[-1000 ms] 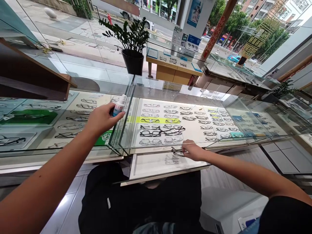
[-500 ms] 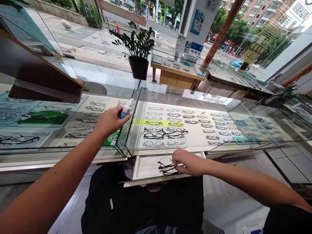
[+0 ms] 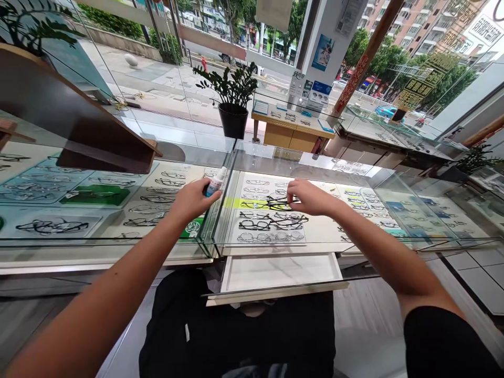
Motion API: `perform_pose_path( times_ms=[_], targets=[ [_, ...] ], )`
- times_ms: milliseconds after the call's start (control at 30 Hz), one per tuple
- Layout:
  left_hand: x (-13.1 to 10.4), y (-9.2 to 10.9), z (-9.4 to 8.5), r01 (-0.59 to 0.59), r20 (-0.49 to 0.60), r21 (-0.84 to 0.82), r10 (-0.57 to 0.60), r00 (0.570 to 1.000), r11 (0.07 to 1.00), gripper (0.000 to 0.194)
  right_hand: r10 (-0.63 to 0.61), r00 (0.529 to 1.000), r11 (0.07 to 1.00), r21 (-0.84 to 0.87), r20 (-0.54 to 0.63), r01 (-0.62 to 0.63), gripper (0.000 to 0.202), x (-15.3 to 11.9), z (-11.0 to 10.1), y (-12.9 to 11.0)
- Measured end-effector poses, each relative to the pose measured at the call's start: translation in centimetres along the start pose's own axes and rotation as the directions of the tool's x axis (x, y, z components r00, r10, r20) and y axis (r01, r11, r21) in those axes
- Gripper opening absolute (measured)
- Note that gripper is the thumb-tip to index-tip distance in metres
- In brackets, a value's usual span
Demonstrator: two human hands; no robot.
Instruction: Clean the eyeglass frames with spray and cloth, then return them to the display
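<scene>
Black-framed eyeglasses [image 3: 277,202] in nearly closed pinch of right hand [image 3: 311,197], over glass display bench [image 3: 323,245]; whether touching, cannot tell. Left hand [image 3: 191,202] curled around small spray bottle [image 3: 214,184]. Too loose pinch may let eyeglasses slip and become scratched.

Two bare hands show: one left hand [image 3: 196,199] and one right hand [image 3: 311,197]. There is one small white spray bottle with a blue-and-pink label [image 3: 214,182], and one pair of dark-framed glasses [image 3: 277,202] in the right hand. One shallow white drawer [image 3: 281,272] juts from the near edge of the long glass-topped counter [image 3: 323,233]. Two pairs of pale, thin-framed glasses [image 3: 252,238] lie along that edge. Two flat green mats [image 3: 120,194] lie toward the counter's left end. Three leafy green plants [image 3: 236,84] show, one beyond the far edge. The remaining glasses are too crowded to count.
</scene>
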State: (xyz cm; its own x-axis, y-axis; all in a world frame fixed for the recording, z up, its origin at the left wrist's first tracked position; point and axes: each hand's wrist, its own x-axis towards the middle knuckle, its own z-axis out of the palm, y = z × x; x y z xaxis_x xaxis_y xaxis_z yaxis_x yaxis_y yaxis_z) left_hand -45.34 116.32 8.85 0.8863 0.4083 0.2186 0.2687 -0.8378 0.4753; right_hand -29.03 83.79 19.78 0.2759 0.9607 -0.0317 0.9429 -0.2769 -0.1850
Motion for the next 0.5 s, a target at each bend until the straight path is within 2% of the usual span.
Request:
perform_pose_path(
  times_ms=[100, 200, 500],
  targets=[
    [-0.1, 0.1, -0.2, 0.018, 0.007, -0.004, -0.018, 1.0, 1.0, 0.038, 0.058, 0.998, 0.995, -0.076, -0.007, -0.058, 0.011, 1.7, 2.7, 1.7],
    [-0.1, 0.2, -0.2, 0.02, 0.014, -0.004, -0.02, 1.0, 1.0, 0.037, 0.085, 0.996, 0.992, -0.09, -0.017, -0.086, 0.011, 2.2, 4.6, 2.8],
    [0.0, 0.2, -0.2, 0.01, 0.007, -0.005, -0.01, 1.0, 1.0, 0.038, 0.084, 0.996, 0.99, -0.11, -0.024, -0.086, 0.011, 1.6, 7.0, 3.9]
  ],
)
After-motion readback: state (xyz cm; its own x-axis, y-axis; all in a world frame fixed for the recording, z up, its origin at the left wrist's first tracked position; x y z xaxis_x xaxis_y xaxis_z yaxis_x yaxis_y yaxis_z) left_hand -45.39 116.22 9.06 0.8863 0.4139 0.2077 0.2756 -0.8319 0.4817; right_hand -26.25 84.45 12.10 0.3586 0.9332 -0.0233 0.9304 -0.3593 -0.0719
